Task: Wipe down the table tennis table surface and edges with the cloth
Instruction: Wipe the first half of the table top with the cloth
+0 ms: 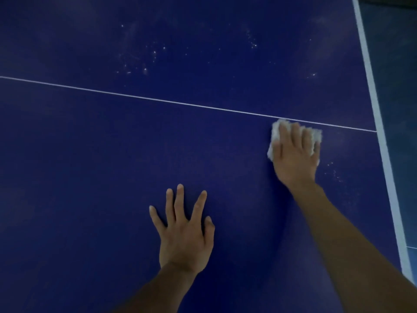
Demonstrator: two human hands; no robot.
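Observation:
The dark blue table tennis table (94, 168) fills the view, with a thin white centre line (140, 97) running across it. My right hand (294, 154) lies flat on a white cloth (274, 136), straight fingers pressing it onto the surface just below the centre line, near the right side. My left hand (184, 231) rests on the bare table with its fingers spread, lower and to the left of the cloth. Most of the cloth is hidden under my right hand.
A white border stripe (381, 136) marks the table's right edge, with dark floor (399, 86) beyond it. White dust specks (144, 62) are scattered beyond the centre line, and a few specks (334, 170) lie right of the cloth.

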